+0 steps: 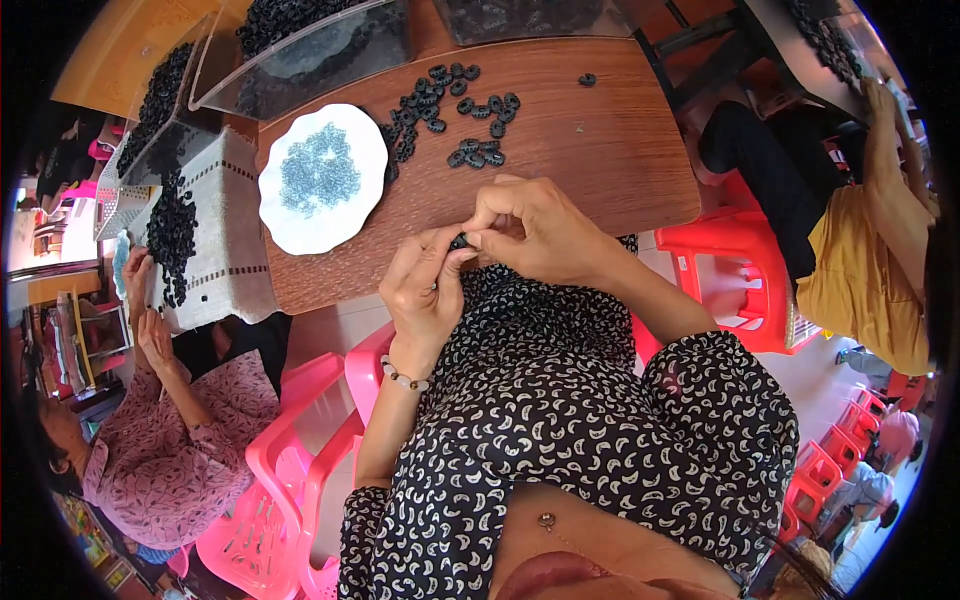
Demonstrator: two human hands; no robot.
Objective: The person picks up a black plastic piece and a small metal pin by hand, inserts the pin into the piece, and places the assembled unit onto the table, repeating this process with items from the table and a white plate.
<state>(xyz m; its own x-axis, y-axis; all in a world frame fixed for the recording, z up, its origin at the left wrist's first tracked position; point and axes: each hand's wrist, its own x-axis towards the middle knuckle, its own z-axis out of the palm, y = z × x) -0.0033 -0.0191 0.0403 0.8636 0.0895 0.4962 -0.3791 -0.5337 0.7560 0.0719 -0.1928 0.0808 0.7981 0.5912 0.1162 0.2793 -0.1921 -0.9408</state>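
Observation:
Close to the table's front edge, my left hand (425, 285) and my right hand (540, 228) meet with fingertips pinched together. Between them is a small black plastic piece (459, 241), mostly covered by the fingers. Just beyond, a white scalloped plate (302, 236) carries a pile of tiny grey ring-like parts (320, 170). Right of the plate, many small black oval pieces with openings (428, 98) lie in a loose heap. Smaller groups (476, 153) sit nearer my hands, and a lone piece (587, 79) rests farther right.
Clear bins (310, 60) of black parts stand at the far left, with another bin (530, 18) at the back. To the left, a person in pink (185, 450) handles black parts on a cloth-covered table (235, 240). A red stool (730, 260) and a person in mustard (865, 265) are rightward.

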